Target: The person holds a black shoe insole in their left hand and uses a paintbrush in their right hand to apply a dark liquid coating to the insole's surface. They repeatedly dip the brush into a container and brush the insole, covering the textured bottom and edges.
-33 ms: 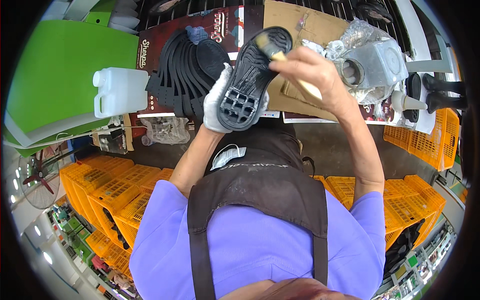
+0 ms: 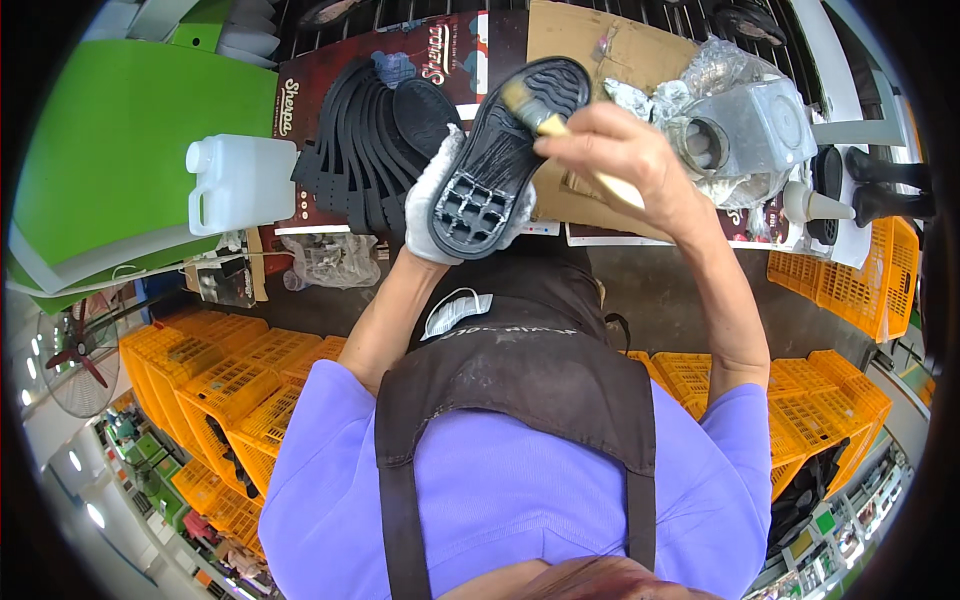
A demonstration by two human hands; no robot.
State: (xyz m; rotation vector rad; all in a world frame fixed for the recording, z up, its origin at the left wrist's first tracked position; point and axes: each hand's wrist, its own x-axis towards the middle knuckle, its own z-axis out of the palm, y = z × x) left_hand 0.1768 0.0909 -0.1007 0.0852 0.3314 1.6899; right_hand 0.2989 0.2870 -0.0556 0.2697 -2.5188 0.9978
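My left hand (image 2: pixel 432 215), in a white glove, is closed round the heel end of a black shoe sole (image 2: pixel 482 180). The sole tilts up and to the right, its ribbed inner face and square heel cells turned toward me, with a wet shine over them. In my bare right hand (image 2: pixel 630 160) is a brush (image 2: pixel 551 124) with a pale handle. Its bristles rest on the forefoot part of the sole. Left of the sole, a fanned row of black soles (image 2: pixel 360 150) lies on the printed cardboard.
A white jug (image 2: pixel 243 185) stands at the left beside a green surface (image 2: pixel 140 140). On the right are a tipped clear plastic container (image 2: pixel 755 125), crumpled plastic and a nozzle bottle (image 2: pixel 815 204). Orange crates (image 2: pixel 230 375) are stacked on both sides behind me.
The brush has moved slightly left and toward me along the sole. The sole's toe end has swung a little to the right, its heel slightly left.
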